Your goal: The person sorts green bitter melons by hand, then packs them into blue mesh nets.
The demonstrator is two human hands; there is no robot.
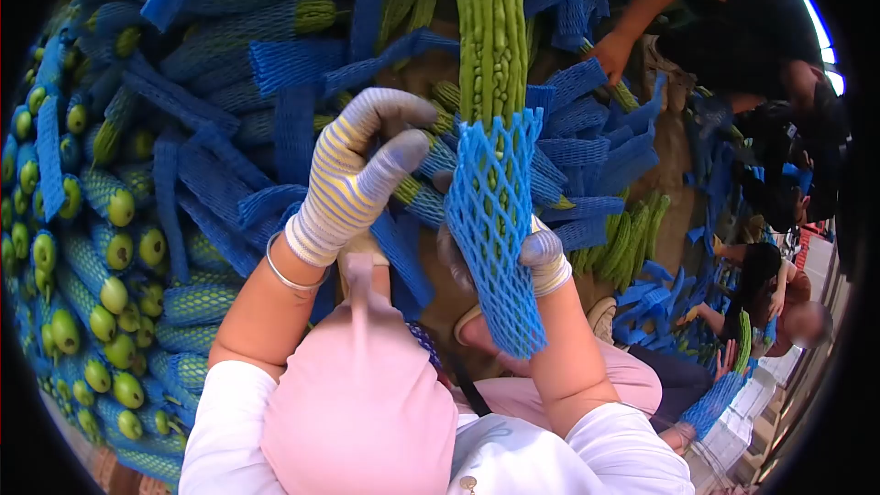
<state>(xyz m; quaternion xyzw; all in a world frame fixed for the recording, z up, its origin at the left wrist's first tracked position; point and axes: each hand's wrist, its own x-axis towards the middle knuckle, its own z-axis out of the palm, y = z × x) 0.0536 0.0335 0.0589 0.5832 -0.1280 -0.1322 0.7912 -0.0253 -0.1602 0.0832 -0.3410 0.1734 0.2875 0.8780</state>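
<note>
My right hand, in a striped glove with grey-coated fingertips, is wrapped round the lower part of a blue foam net sleeve. A green, ridged bitter melon stands upright in that sleeve, its upper half bare and its lower part seen through the mesh. Just left of the melon, my left hand is raised in a matching glove. Its thumb and fingers are curved but apart, with nothing between them. Part of my right palm and fingers is hidden behind the sleeve.
Netted bitter melons are piled on the left. Loose blue net sleeves lie ahead, and bare bitter melons lie to the right. A co-worker's hand reaches in at upper right. Another person sits further right. My pink-trousered knee is below.
</note>
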